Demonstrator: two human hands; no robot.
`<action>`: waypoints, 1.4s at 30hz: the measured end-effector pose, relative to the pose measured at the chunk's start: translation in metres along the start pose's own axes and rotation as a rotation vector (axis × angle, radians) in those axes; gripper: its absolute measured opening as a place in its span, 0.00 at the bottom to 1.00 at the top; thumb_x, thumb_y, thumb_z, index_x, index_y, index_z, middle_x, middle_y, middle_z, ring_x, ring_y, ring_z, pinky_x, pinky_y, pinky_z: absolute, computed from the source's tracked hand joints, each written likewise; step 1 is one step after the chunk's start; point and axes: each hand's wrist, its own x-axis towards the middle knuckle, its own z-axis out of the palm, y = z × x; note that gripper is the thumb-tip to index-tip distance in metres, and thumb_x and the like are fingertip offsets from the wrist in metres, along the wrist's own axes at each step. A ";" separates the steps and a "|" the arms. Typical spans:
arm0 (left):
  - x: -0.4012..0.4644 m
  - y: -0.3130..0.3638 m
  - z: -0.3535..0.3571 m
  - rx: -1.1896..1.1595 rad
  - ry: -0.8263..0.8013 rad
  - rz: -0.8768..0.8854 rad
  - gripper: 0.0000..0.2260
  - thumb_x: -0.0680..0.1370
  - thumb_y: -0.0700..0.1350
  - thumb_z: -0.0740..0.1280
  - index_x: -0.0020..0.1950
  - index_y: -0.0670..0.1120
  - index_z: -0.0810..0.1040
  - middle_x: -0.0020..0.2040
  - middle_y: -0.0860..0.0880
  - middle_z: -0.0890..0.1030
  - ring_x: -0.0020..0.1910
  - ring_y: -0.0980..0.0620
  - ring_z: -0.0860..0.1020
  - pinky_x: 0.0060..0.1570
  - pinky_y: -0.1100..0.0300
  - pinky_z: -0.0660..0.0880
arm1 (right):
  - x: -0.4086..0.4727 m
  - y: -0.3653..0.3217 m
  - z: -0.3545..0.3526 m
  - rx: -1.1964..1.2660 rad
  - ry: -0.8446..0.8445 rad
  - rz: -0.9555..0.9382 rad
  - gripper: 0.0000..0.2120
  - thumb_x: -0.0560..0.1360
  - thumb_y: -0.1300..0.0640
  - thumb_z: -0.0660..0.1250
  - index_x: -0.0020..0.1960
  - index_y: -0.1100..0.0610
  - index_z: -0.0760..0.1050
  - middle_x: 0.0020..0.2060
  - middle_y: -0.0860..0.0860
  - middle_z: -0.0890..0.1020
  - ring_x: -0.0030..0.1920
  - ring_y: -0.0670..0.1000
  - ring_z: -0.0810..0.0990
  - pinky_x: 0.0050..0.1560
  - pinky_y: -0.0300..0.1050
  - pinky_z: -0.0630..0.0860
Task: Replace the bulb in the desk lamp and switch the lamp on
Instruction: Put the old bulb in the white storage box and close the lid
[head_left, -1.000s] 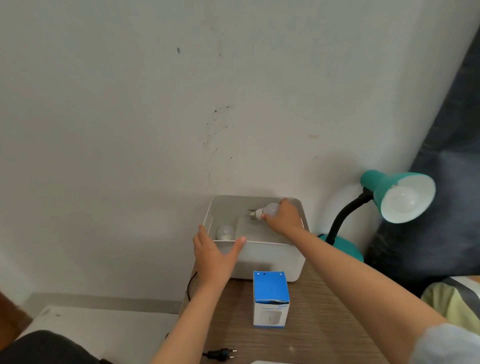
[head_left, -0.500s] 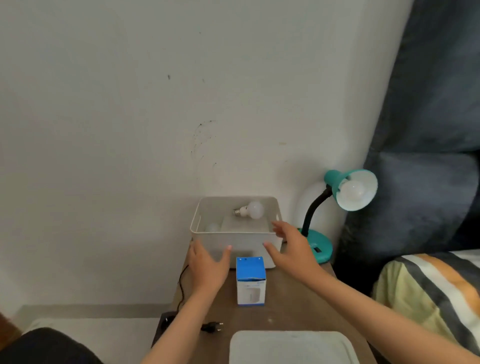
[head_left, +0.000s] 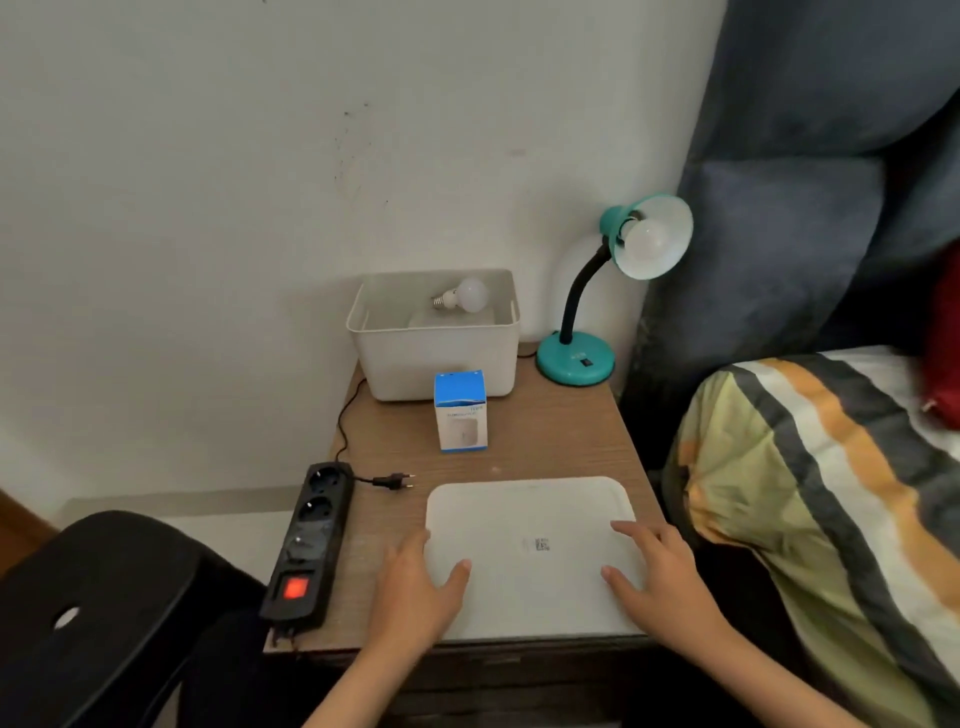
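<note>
Hands, left (head_left: 415, 587) and right (head_left: 660, 577), are resting open-fingered on the white lid (head_left: 530, 525), seemingly readying to cover the bin (head_left: 436, 358).

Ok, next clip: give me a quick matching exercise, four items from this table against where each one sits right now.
Items:
1. loose bulb
2. plug
3. blue box
4. lid

Places:
A. under both hands
B. inside the white bin
C. lying unplugged beside the power strip
D. standing in front of the bin

Pairs: 1-B, 2-C, 3-D, 4-A. The left hand and right hand rest flat on the lid.
</note>
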 end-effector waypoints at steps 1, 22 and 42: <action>-0.005 -0.003 0.002 0.026 0.030 0.014 0.26 0.70 0.57 0.68 0.64 0.46 0.71 0.60 0.47 0.74 0.60 0.47 0.73 0.59 0.51 0.73 | -0.005 0.003 0.001 0.010 -0.003 0.033 0.25 0.72 0.48 0.68 0.67 0.49 0.66 0.63 0.53 0.67 0.66 0.55 0.64 0.67 0.48 0.63; 0.007 0.046 -0.055 -0.121 0.279 0.280 0.22 0.71 0.46 0.73 0.63 0.42 0.76 0.71 0.45 0.68 0.70 0.49 0.66 0.69 0.53 0.64 | 0.032 -0.059 -0.021 0.204 0.323 -0.144 0.22 0.71 0.48 0.70 0.63 0.52 0.72 0.66 0.51 0.61 0.61 0.47 0.67 0.59 0.37 0.65; 0.231 0.115 -0.155 -0.145 0.355 0.279 0.19 0.72 0.46 0.71 0.61 0.41 0.77 0.65 0.43 0.75 0.64 0.45 0.73 0.64 0.55 0.67 | 0.258 -0.200 -0.040 0.223 0.148 -0.159 0.25 0.75 0.49 0.64 0.68 0.59 0.67 0.65 0.59 0.69 0.62 0.55 0.72 0.60 0.43 0.67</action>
